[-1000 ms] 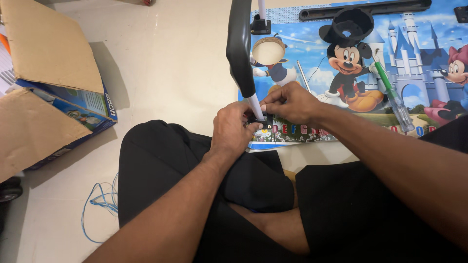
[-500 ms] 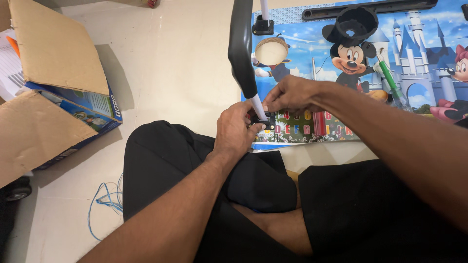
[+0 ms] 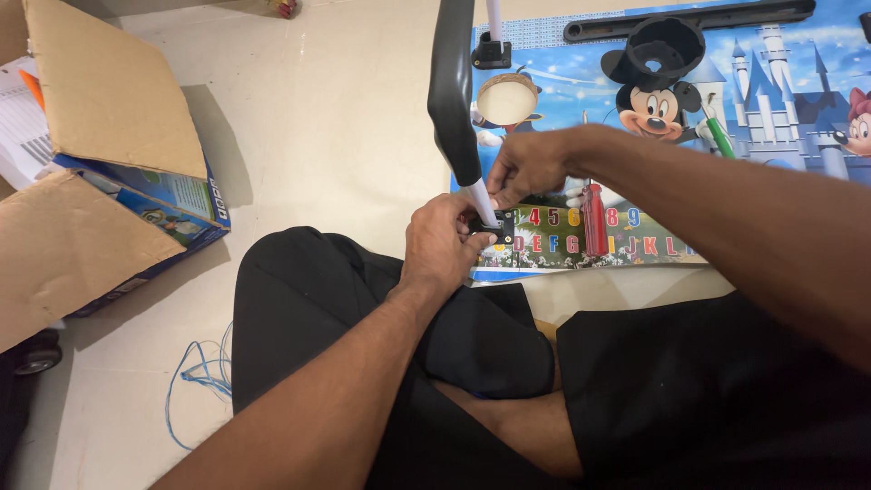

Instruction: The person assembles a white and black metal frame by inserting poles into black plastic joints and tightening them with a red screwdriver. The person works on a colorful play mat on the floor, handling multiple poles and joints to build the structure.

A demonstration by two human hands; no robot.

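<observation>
Pale tile floor w/ cartoon mat (image 3: 771, 136), left hand (image 3: 442, 243) clamped on small black bracket (image 3: 494, 227) at mat's near edge, right hand (image 3: 526, 165) pinching white tube (image 3: 479, 200) of grey-gripped bar (image 3: 451, 91), red screwdriver (image 3: 594, 218) beside, cardboard box (image 3: 109, 172) far left.

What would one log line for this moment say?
left hand: holds small black bracket | right hand: pinches white tube with black foam handle | red screwdriver: on mat

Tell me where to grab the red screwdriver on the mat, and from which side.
Grip the red screwdriver by its handle, pinched across its width from above: it lies flat on the mat, lengthwise away from the person, beside the right hand, nothing over it.
</observation>
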